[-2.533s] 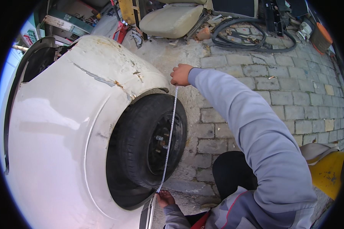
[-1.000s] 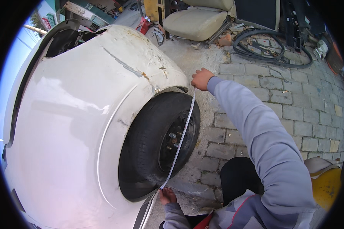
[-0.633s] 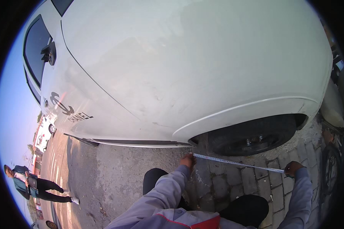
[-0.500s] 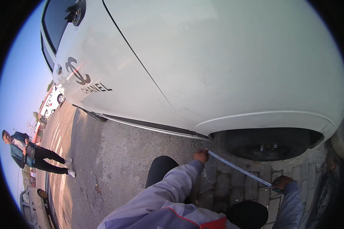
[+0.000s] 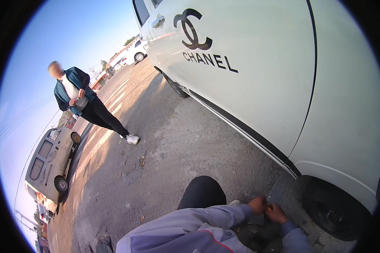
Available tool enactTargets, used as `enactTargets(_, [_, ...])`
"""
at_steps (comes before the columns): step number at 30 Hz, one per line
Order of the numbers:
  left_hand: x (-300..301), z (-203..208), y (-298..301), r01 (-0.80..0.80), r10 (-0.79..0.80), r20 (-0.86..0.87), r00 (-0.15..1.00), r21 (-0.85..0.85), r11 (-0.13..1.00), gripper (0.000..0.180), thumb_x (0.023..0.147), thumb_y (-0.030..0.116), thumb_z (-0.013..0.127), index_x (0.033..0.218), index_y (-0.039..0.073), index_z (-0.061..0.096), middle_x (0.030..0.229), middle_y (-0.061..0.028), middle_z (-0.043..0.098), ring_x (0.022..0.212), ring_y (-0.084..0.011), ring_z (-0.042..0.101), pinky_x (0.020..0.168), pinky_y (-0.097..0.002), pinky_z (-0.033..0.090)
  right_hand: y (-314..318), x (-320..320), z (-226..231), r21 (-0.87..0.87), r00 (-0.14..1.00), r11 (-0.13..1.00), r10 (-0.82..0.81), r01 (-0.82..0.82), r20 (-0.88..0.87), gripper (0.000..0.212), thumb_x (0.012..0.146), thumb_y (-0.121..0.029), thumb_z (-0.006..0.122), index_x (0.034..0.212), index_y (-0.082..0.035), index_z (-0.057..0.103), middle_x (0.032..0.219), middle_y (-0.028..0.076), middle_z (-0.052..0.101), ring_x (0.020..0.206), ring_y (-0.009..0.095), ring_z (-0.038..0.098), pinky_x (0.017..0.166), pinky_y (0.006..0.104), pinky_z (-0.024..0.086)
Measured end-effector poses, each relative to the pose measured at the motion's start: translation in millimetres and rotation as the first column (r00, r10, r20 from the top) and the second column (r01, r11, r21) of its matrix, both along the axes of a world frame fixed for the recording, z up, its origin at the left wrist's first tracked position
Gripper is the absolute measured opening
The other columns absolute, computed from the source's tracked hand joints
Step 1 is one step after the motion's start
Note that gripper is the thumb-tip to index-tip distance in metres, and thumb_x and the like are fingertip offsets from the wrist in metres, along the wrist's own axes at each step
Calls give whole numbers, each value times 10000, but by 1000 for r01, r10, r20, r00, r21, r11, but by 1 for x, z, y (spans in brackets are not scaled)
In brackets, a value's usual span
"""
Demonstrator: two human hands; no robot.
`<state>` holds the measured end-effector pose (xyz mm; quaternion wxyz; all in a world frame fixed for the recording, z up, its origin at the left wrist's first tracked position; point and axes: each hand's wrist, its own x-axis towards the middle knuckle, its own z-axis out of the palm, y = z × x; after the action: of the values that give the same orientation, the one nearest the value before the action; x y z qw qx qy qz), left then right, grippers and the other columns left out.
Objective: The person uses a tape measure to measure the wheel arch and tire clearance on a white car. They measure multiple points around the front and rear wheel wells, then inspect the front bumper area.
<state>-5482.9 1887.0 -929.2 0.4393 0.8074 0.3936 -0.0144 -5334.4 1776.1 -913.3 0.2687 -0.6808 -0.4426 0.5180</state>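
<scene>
Low beside the front wheel of a white car, my two hands meet with their fingertips close together. My left hand (image 5: pixel 257 205) is closed, its fingers curled in toward the other hand. Just to its right, my right hand (image 5: pixel 276 213) is closed too. Whatever they pinch between them is too small and too hidden to make out; no stretched tape shows. The black wheel (image 5: pixel 335 208) sits to the right of my hands, under the arch of the white car (image 5: pixel 257 97). A dark sill runs along the car's lower edge.
A person (image 5: pixel 78 90) in a dark jacket stands on the road at the left, hands before the waist. Behind them is a parked van (image 5: pixel 50 158). Another white car (image 5: pixel 136 51) stands farther off. My bent knee (image 5: pixel 202 192) is left of my hands.
The measuring tape stretched between my hands is no longer visible, and my hands have come together. My view has swung left, bringing the person and the car door nearer the middle.
</scene>
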Motion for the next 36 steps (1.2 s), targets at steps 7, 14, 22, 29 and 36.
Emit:
enactTargets(7, [-30, -3, 15, 271, -264, -241, 934, -3, 962, 342, 913, 359, 622, 1013, 59, 755, 994, -226, 724, 944, -422, 696, 851, -516, 543, -1, -31, -24, 54, 995, 997, 60, -56, -76, 759, 792, -396, 826, 1349, 31, 537, 1281, 213, 663, 1184, 311, 653, 988, 417, 522])
enactTargets(14, [-5, 37, 32, 458, -428, -217, 877, 109, 882, 297, 921, 299, 614, 1094, 105, 758, 1064, -206, 728, 1003, -410, 691, 889, -507, 537, 14, -19, 22, 186, 999, 982, 34, -40, 35, 718, 772, -419, 825, 1309, -17, 570, 1269, 233, 669, 1202, 387, 644, 978, 446, 529])
enactTargets(22, [-15, 13, 29, 446, -437, -156, 886, 24, 895, 299, 930, 277, 617, 1115, 69, 725, 1103, -218, 718, 1045, -400, 688, 912, -489, 537, 15, -28, 15, 164, 997, 985, 34, -45, 72, 744, 738, -470, 833, 1273, -19, 582, 1232, 244, 677, 1177, 416, 646, 964, 469, 536])
enactTargets(29, [-12, 14, 37, 630, -614, -174, 770, 62, 774, 283, 898, 237, 641, 1108, 62, 715, 1114, -222, 715, 1049, -413, 683, 913, -492, 541, 23, -25, 5, 150, 988, 984, 79, -98, 131, 780, 727, -477, 848, 1273, -2, 558, 1192, 255, 689, 1145, 441, 651, 943, 490, 544])
enactTargets(36, [-18, -3, 48, 613, -613, -24, 790, 85, 786, 252, 882, 203, 654, 1065, 37, 702, 1104, -238, 687, 1037, -418, 666, 931, -488, 523, 28, -25, 16, 186, 996, 982, 21, -36, 82, 752, 726, -468, 842, 1255, -19, 552, 1208, 261, 677, 1139, 441, 650, 943, 488, 543])
